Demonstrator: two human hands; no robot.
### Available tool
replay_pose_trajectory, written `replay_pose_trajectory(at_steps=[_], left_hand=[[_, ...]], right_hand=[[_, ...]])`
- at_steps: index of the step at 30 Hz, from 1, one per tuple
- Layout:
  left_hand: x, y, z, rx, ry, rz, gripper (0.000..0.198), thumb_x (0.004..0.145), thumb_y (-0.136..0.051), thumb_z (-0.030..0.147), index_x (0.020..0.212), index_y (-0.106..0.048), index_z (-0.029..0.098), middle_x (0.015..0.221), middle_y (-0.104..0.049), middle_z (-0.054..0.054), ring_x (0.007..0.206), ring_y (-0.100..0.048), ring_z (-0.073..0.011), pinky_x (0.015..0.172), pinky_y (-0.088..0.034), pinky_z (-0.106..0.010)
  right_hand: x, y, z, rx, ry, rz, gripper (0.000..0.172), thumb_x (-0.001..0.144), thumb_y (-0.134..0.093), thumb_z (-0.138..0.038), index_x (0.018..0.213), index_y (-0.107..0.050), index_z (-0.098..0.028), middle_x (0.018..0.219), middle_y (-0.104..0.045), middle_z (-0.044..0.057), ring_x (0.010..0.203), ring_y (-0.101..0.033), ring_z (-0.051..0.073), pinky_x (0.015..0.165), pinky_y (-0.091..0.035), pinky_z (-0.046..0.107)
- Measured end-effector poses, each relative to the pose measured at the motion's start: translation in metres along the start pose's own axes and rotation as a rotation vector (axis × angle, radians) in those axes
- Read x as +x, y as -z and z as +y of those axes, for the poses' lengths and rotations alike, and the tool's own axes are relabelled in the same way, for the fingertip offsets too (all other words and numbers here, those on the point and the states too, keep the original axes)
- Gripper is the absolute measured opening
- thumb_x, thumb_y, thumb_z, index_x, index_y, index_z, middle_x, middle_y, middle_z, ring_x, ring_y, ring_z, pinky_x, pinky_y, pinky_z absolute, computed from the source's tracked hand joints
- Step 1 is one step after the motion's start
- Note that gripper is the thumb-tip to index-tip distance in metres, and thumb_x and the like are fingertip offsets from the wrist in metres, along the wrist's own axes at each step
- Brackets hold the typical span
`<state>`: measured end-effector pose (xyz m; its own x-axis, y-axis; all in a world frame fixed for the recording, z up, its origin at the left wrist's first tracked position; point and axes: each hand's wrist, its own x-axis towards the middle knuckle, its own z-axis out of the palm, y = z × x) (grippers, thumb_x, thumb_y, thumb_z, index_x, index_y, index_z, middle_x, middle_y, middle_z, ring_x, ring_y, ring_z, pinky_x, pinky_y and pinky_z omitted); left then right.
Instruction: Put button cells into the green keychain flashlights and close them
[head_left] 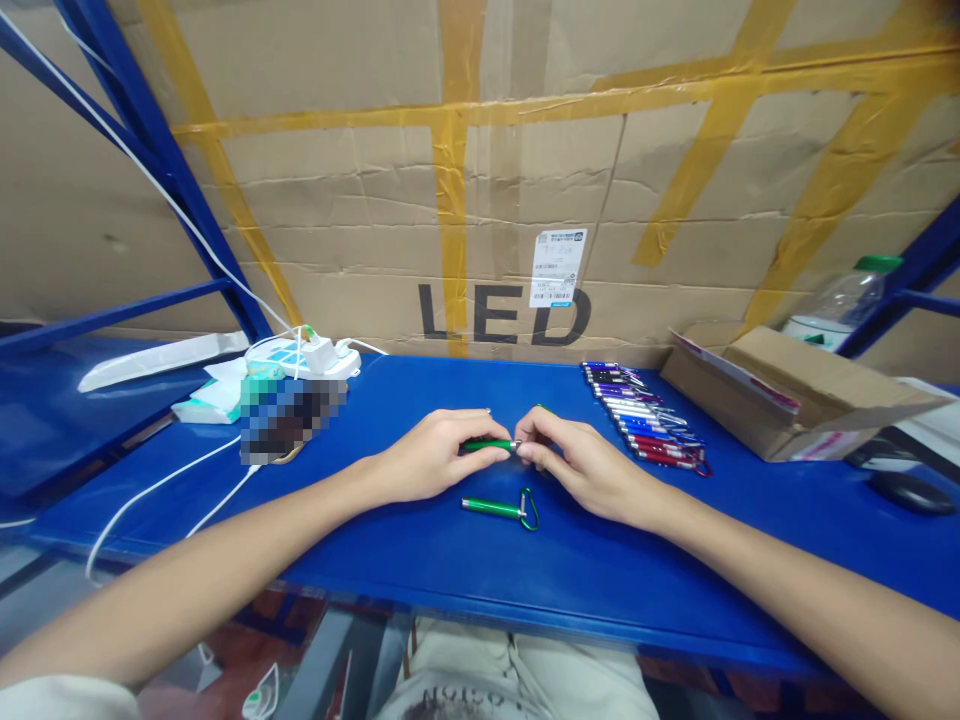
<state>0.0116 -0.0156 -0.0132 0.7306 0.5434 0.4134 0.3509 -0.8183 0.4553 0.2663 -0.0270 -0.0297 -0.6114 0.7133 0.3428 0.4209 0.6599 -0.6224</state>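
Both hands meet over the middle of the blue table. My left hand (442,455) is closed around the body of a green penlight (491,445), which lies level between thumb and fingers. The fingertips of my right hand (574,460) pinch the silvery right end of that same penlight. Nearer to me lies a second green penlight (491,508), with a green carabiner loop at its right end. To the right of my right hand, a row of penlights (637,410) in purple, black, silver, blue and red rests on the table. A bit of green shows behind my right hand, mostly hidden.
An open cardboard box (810,400), a black mouse (911,492) and a plastic bottle (847,300) are at the right. A power strip (337,360), a tissue pack (214,398), a blurred-out phone and white cables lie at the left. A large cardboard sheet (360,220) stands behind.
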Motion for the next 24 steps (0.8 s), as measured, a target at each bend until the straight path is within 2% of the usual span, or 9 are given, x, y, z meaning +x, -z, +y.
replay_pose_trajectory(at_steps=[11, 24], left_hand=[[0.0, -0.0012, -0.0011, -0.003, -0.008, -0.004, 0.016, 0.108, -0.064, 0.027, 0.116, -0.075, 0.018, 0.104, -0.077, -0.005, 0.095, -0.072, -0.0186, 0.099, -0.053, -0.032], [-0.0003, -0.0018, -0.0017, 0.006, -0.014, -0.007, 0.016, 0.108, -0.064, 0.027, 0.115, -0.075, 0.018, 0.105, -0.077, -0.004, 0.096, -0.073, -0.0183, 0.099, -0.054, -0.031]], right_hand=[[0.0002, 0.0003, -0.0023, -0.002, -0.002, -0.029, 0.014, 0.114, -0.048, -0.031, 0.103, -0.053, -0.025, 0.09, -0.063, 0.0, 0.08, -0.06, 0.018, 0.076, -0.046, 0.03], [-0.0004, -0.0009, -0.0003, 0.002, -0.004, -0.035, 0.014, 0.114, -0.048, -0.031, 0.103, -0.054, -0.024, 0.091, -0.063, 0.0, 0.081, -0.059, 0.018, 0.077, -0.045, 0.03]])
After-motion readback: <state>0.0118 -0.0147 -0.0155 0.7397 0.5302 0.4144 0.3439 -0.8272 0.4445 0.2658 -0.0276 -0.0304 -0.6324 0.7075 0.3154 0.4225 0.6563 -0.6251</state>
